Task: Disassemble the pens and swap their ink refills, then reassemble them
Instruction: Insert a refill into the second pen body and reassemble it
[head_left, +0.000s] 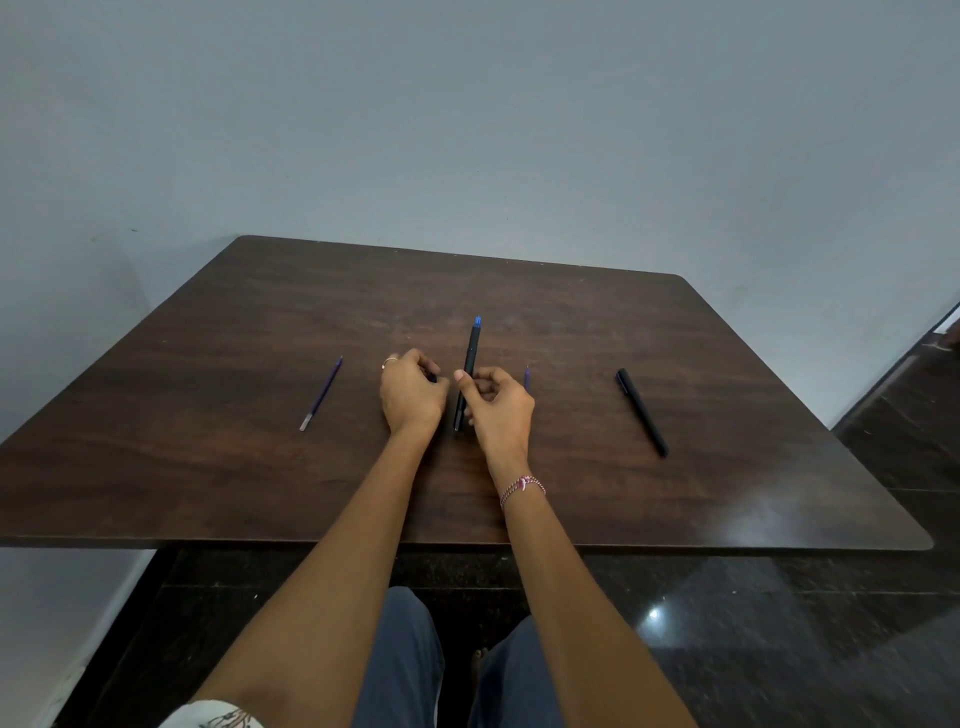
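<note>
Right hand (496, 405) pinches a black pen (471, 353), blue tip pointing far; left hand (413, 395) is curled, its hold unclear. A refill (322, 392) lies left, a second pen (643, 413) right.

One view only: head-worn wide-angle camera, seated position. It faced forward and down across the table (675, 338), near edge close. Wall (467, 130) filled the upper half; floor (779, 649) showed below.
</note>
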